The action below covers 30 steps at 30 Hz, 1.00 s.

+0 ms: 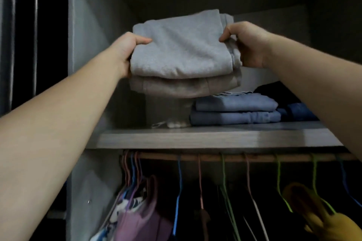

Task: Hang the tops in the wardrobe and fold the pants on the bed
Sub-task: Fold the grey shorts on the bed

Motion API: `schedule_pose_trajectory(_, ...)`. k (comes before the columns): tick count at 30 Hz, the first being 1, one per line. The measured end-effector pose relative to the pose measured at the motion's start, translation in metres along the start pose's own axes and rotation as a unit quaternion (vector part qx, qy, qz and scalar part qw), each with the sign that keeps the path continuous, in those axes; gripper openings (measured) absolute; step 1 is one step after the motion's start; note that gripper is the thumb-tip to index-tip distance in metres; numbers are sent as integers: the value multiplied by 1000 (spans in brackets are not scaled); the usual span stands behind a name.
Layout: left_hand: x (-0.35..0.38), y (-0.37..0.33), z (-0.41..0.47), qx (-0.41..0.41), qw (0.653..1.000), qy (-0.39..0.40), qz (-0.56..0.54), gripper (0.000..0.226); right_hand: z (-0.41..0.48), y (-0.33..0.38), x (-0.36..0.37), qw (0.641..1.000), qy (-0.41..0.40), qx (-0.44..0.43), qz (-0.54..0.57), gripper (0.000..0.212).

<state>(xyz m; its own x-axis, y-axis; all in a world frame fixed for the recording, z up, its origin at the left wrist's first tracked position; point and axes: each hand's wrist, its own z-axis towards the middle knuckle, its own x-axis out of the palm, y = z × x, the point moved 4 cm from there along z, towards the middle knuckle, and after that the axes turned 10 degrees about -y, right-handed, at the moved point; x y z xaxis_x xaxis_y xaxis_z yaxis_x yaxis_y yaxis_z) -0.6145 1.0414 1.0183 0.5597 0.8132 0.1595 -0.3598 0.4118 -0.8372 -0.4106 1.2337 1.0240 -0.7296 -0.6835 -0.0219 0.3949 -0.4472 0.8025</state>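
A stack of folded grey pants (182,53) hangs in the air above the wardrobe shelf (205,139). My left hand (125,49) grips its left edge, thumb on top. My right hand (246,43) grips its right edge the same way. A beige folded layer (176,88) shows under the grey one. On the shelf to the right lie folded blue pants (235,111) and a darker blue pile (297,111). Below the shelf, tops hang from the rail (195,157): a pink one (141,221) at the left and a yellow one (323,221) at the right.
Several coloured hangers, blue (179,191), pink (200,186) and green (278,178), hang on the rail. A small white object (172,124) lies on the shelf's left part. The wardrobe's grey side wall (92,45) stands at the left.
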Motion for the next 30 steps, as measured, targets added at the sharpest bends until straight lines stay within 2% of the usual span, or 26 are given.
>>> schedule_pose_trajectory(4,-6,11,61,-16,996,-1,92,9,50,-26,41,999,-28,25,-20,23)
schedule_pose_trajectory(8,-16,36,112,-50,984,9,170,15,92,-63,80,996,-31,60,-51,8)
schedule_pose_trajectory(12,-27,81,146,-81,979,12,189,28,116,-104,101,990,-17,84,-111,13)
schedule_pose_trajectory(14,-32,106,158,-112,970,17,214,36,120,-128,110,980,9,105,-171,10)
schedule_pose_trajectory(16,-32,124,162,-154,954,33,256,35,116,-144,116,963,26,117,-240,16)
schedule_pose_trajectory(17,-32,129,163,-166,948,31,271,38,114,-146,118,954,26,108,-280,18)
schedule_pose_trajectory(19,-36,133,170,-133,945,-3,299,49,110,-140,123,922,23,76,-380,20)
schedule_pose_trajectory(21,-36,132,169,-63,940,-15,336,35,105,-129,125,878,41,41,-475,28)
schedule_pose_trajectory(22,-36,131,170,-17,930,-7,367,26,104,-123,125,845,54,13,-531,36)
schedule_pose_trajectory(24,-31,133,165,58,897,48,436,28,102,-111,128,770,70,-67,-631,46)
schedule_pose_trajectory(26,-24,140,154,26,861,136,489,29,96,-102,135,722,99,-144,-670,46)
schedule_pose_trajectory(27,-23,146,147,-24,841,181,509,28,95,-100,136,721,125,-152,-664,44)
schedule_pose_trajectory(29,-26,152,136,-106,811,240,524,28,91,-99,136,739,194,-98,-638,41)
schedule_pose_trajectory(30,-28,151,133,-125,804,253,524,30,88,-102,135,728,230,-69,-643,45)
